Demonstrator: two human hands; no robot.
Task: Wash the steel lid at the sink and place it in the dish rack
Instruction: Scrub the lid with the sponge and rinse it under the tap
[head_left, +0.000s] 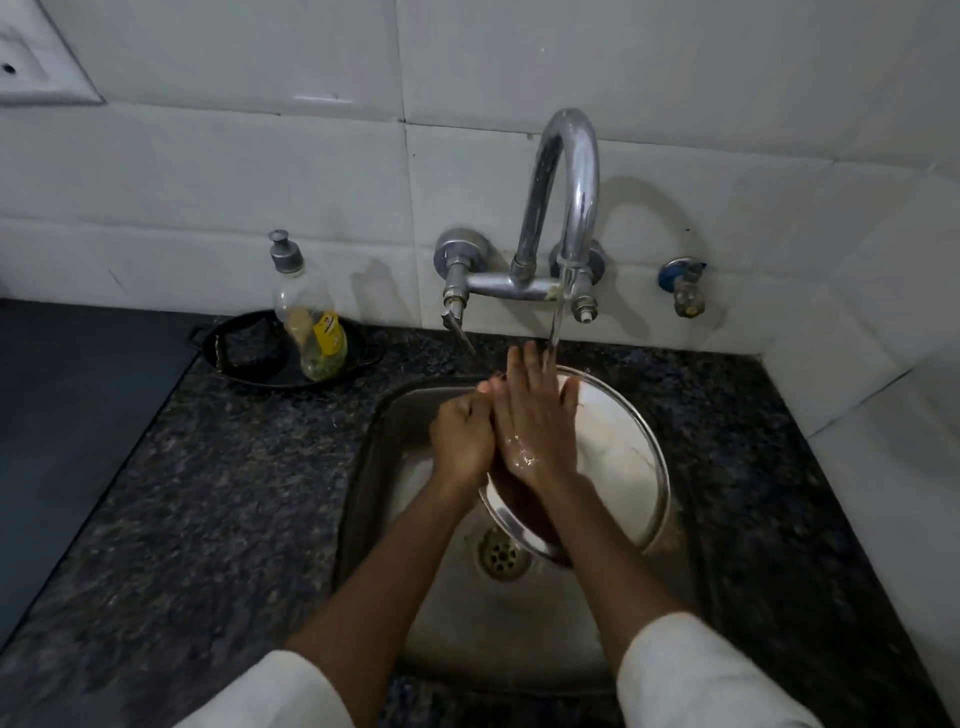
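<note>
A round steel lid (621, 462) is held tilted over the steel sink (374, 467), under the running tap (566, 208). My left hand (462, 436) grips the lid's left rim with curled fingers. My right hand (535, 415) lies flat and wet on the lid's face, fingers spread and pointing towards the wall, with the water stream landing at its fingertips. The lid's lower left part is hidden behind my right forearm. No dish rack is in view.
A soap bottle (309, 322) stands in a black dish (244, 358) on the dark granite counter (208, 493) at the back left. The sink drain (501, 556) sits below the lid. A small blue valve (683, 283) projects from the tiled wall at the right.
</note>
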